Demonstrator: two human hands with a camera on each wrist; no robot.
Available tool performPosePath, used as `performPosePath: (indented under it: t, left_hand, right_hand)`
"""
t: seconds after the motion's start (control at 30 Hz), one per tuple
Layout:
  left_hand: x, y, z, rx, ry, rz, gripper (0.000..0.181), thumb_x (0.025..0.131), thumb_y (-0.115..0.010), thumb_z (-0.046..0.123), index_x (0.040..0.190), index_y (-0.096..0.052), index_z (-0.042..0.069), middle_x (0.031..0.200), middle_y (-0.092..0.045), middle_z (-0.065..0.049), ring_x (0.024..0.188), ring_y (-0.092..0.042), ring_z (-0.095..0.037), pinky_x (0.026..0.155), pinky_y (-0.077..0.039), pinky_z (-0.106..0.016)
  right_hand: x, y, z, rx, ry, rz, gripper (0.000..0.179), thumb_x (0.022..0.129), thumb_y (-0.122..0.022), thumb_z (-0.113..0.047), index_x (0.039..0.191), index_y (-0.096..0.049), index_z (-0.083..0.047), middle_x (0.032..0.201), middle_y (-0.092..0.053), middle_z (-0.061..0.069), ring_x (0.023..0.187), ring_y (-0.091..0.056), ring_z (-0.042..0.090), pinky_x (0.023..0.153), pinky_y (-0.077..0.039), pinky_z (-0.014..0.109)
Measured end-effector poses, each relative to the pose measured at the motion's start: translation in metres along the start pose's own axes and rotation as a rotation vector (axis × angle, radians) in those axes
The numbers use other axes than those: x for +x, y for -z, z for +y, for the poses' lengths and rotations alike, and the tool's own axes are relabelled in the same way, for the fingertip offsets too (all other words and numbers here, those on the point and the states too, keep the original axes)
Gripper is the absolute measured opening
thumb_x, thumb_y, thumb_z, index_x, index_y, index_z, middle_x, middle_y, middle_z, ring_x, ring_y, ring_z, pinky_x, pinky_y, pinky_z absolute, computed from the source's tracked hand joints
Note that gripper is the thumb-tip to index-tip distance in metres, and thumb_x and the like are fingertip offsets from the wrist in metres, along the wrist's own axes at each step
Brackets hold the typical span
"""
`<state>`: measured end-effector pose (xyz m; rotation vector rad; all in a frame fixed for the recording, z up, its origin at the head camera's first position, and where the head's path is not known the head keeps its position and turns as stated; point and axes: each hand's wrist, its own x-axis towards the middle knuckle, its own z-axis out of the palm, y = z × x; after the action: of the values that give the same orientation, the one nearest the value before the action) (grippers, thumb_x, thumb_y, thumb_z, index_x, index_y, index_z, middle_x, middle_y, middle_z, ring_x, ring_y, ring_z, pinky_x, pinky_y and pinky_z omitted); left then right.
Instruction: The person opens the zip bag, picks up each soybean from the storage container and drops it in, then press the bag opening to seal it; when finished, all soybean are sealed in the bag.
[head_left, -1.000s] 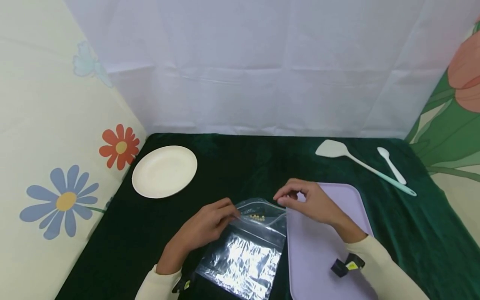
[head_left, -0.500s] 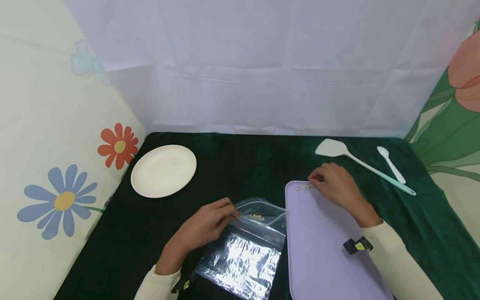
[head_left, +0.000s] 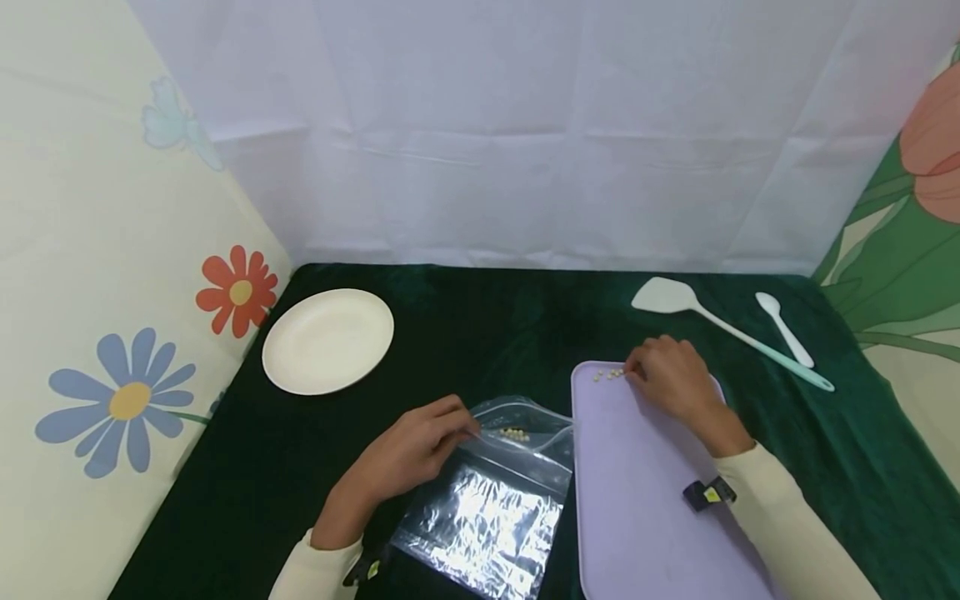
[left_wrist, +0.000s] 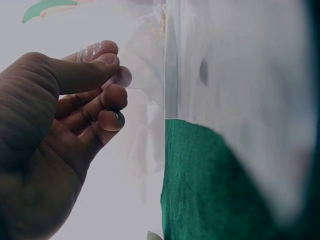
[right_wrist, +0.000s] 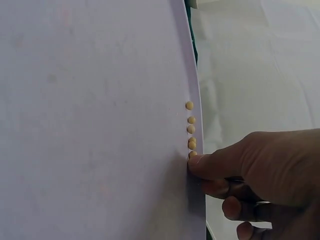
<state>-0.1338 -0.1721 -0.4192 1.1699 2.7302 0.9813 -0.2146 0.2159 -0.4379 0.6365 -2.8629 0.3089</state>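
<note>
A clear zip bag [head_left: 517, 517] lies at the front middle, its mouth held apart, with several soybeans [head_left: 514, 434] inside. My left hand [head_left: 416, 446] pinches the near left edge of its mouth between thumb and fingers. To the right lies a lilac tray [head_left: 637, 500]. Along its far rim, several loose soybeans [right_wrist: 191, 129] sit in a row. At the end of that row, my right hand [head_left: 675, 383] has thumb and forefinger together on a soybean, mostly covered by the thumb tip in the right wrist view.
A cream oval plate [head_left: 327, 342] lies at the back left. At the back right are a spatula [head_left: 666, 296] with a mint handle end and a small white spoon [head_left: 784, 329]. Dark green cloth [head_left: 480, 333] covers the table, with a white sheet [head_left: 480, 133] hanging behind.
My right hand has moved from near the bag's mouth to the tray's far rim, leaving loose soybeans in sight, and has then shifted slightly. My left hand stays at the bag.
</note>
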Motion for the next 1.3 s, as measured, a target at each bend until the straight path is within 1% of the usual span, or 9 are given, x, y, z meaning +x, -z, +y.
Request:
performPosePath:
  t: [0.2, 0.27, 0.4, 0.5, 0.63, 0.9, 1.07, 1.17, 1.3]
  left_hand:
    - [0.000, 0.000, 0.000, 0.003, 0.024, -0.012, 0.022, 0.094, -0.067, -0.002, 0.104, -0.070, 0.017, 0.102, -0.056, 0.013, 0.087, -0.057, -0.002, 0.078, -0.054, -0.022]
    - [0.000, 0.001, 0.001, 0.007, 0.033, -0.016, 0.022, 0.094, -0.066, -0.002, 0.104, -0.070, 0.017, 0.102, -0.056, 0.013, 0.087, -0.056, -0.002, 0.078, -0.054, -0.022]
    - [0.000, 0.001, 0.002, 0.003, 0.040, -0.025, 0.022, 0.094, -0.066, -0.002, 0.105, -0.070, 0.017, 0.102, -0.056, 0.013, 0.087, -0.056, -0.002, 0.079, -0.054, -0.022]
    - [0.000, 0.001, 0.002, 0.001, 0.039, -0.026, 0.023, 0.094, -0.066, -0.002, 0.105, -0.071, 0.017, 0.102, -0.056, 0.013, 0.087, -0.056, -0.002, 0.079, -0.054, -0.022]
    - [0.001, 0.001, 0.002, 0.007, 0.032, -0.020, 0.023, 0.094, -0.067, -0.003, 0.105, -0.071, 0.017, 0.102, -0.056, 0.012, 0.087, -0.057, -0.002, 0.079, -0.054, -0.022]
    - [0.000, 0.002, 0.002, 0.008, 0.026, -0.011, 0.023, 0.094, -0.067, -0.002, 0.104, -0.070, 0.018, 0.102, -0.056, 0.012, 0.087, -0.057, -0.003, 0.078, -0.054, -0.023]
    - [0.000, 0.001, 0.002, 0.008, 0.029, -0.015, 0.022, 0.094, -0.067, -0.002, 0.104, -0.070, 0.017, 0.102, -0.056, 0.012, 0.086, -0.056, -0.002, 0.077, -0.054, -0.023]
    - [0.000, 0.001, 0.002, 0.011, 0.031, -0.017, 0.022, 0.094, -0.067, -0.002, 0.104, -0.070, 0.018, 0.102, -0.056, 0.013, 0.086, -0.056, -0.002, 0.078, -0.054, -0.022]
    - [0.000, 0.001, 0.002, 0.021, 0.033, -0.017, 0.022, 0.094, -0.067, -0.001, 0.104, -0.070, 0.019, 0.102, -0.056, 0.013, 0.086, -0.056, -0.002, 0.077, -0.054, -0.022]
  right_hand:
    - [-0.001, 0.000, -0.002, -0.020, 0.003, 0.011, 0.006, 0.086, -0.078, -0.014, 0.088, -0.077, -0.009, 0.083, -0.066, 0.004, 0.080, -0.057, 0.025, 0.070, -0.044, 0.042]
    - [-0.001, 0.000, -0.004, 0.042, -0.029, 0.005, 0.007, 0.088, -0.077, -0.017, 0.090, -0.077, -0.010, 0.085, -0.065, 0.003, 0.081, -0.055, 0.023, 0.070, -0.044, 0.040]
    - [-0.002, 0.007, -0.016, 0.397, -0.079, -0.004, 0.008, 0.091, -0.076, -0.022, 0.097, -0.076, -0.017, 0.088, -0.063, -0.002, 0.082, -0.053, 0.019, 0.068, -0.045, 0.034]
    - [-0.004, 0.016, -0.032, 0.687, -0.035, -0.010, 0.010, 0.092, -0.076, -0.026, 0.101, -0.075, -0.024, 0.089, -0.063, -0.005, 0.082, -0.054, 0.018, 0.067, -0.046, 0.033]
    - [-0.006, 0.024, -0.055, 0.816, 0.090, -0.039, 0.010, 0.092, -0.075, -0.031, 0.102, -0.074, -0.032, 0.089, -0.061, -0.009, 0.085, -0.053, 0.016, 0.070, -0.046, 0.034]
    - [-0.009, 0.023, -0.078, 0.842, 0.162, -0.104, 0.010, 0.090, -0.076, -0.037, 0.100, -0.076, -0.036, 0.089, -0.064, -0.013, 0.085, -0.052, 0.014, 0.068, -0.045, 0.036]
    - [-0.008, 0.022, -0.071, 0.799, 0.120, -0.029, 0.009, 0.091, -0.075, -0.038, 0.099, -0.076, -0.036, 0.088, -0.063, -0.015, 0.084, -0.052, 0.013, 0.068, -0.047, 0.037]
    - [-0.005, 0.025, -0.059, 0.682, 0.085, 0.055, 0.007, 0.091, -0.076, -0.033, 0.098, -0.076, -0.032, 0.087, -0.062, -0.014, 0.082, -0.052, 0.011, 0.067, -0.047, 0.034]
    - [0.001, 0.023, -0.036, 0.363, 0.105, 0.131, 0.007, 0.090, -0.078, -0.023, 0.097, -0.078, -0.020, 0.087, -0.065, -0.007, 0.083, -0.051, 0.014, 0.074, -0.042, 0.036]
